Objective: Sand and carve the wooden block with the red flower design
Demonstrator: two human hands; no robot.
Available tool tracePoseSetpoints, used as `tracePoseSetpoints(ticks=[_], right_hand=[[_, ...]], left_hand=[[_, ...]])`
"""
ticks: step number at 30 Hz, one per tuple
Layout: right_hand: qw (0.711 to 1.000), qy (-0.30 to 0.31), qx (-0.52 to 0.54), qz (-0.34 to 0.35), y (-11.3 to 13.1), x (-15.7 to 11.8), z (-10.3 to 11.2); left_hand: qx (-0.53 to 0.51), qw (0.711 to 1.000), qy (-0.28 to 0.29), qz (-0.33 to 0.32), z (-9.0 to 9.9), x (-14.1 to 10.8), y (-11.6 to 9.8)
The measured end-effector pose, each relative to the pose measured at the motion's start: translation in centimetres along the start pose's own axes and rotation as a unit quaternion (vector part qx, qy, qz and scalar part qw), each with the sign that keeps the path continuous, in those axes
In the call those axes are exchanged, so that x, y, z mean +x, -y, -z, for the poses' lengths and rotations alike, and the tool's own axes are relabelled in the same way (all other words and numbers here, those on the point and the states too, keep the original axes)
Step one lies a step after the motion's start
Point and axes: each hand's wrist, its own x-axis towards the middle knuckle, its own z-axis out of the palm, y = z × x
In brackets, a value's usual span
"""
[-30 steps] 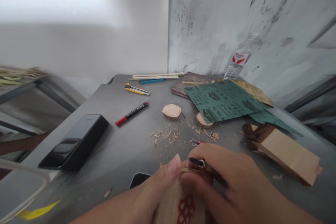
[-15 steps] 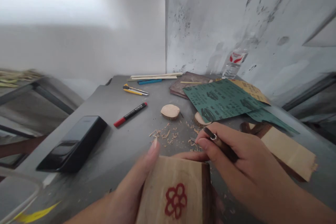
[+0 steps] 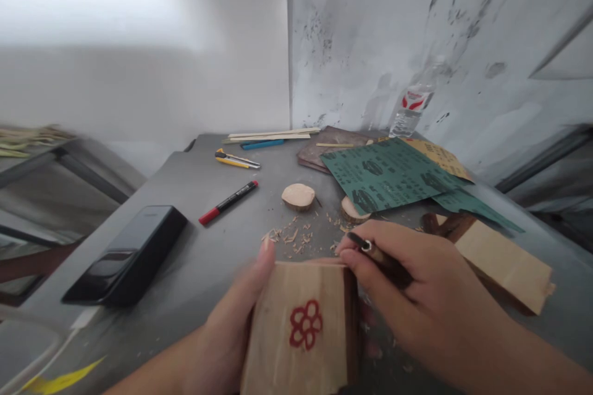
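My left hand [image 3: 243,302] is wrapped round a pale wooden block [image 3: 273,345] with a dark side, its thumb along the left edge and some fingers behind and beneath. A red flower outline [image 3: 306,324] marks the block's upper face. My right hand [image 3: 417,284] is closed in a pen-like grip on a slim carving tool [image 3: 382,259] with a dark shank, a light metal ring and a brownish handle. The tool's working tip is hard to make out. The right fingertips are at the block's top right corner. Wood shavings [image 3: 296,237] lie just past the block.
Around the grey table lie a red-capped marker [image 3: 228,202], a yellow utility knife [image 3: 237,159], round wood slices [image 3: 299,195], green sandpaper [image 3: 389,173], another wooden block [image 3: 504,265] and a black device [image 3: 127,256]. A water bottle [image 3: 410,108] stands by the wall.
The block has shifted slightly up and left in view, with more of its face showing. My right hand and the carving tool have moved a little left, closer to the block's corner.
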Motion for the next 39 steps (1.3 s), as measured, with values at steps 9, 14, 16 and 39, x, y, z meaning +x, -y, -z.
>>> tracePoseSetpoints(ticks=[9,14,16,39], right_hand=[[0.997,0.011,0.072,-0.032,0.1,0.8,0.4],[1.0,0.009,0.021,0.001,-0.3,0.4,-0.1],[1.0,0.024,-0.003,0.014,-0.5,0.4,-0.1],[0.957,0.128,-0.14,0.218,0.2,0.2,0.3]], left_hand=[[0.021,0.989,-0.054,-0.138,-0.3,0.0,-1.3],[-0.011,0.984,-0.097,-0.149,0.5,-0.2,-1.9],[-0.032,0.982,-0.094,-0.158,0.9,-0.3,-1.9],[-0.051,0.989,-0.025,-0.134,0.6,-0.2,-1.4]])
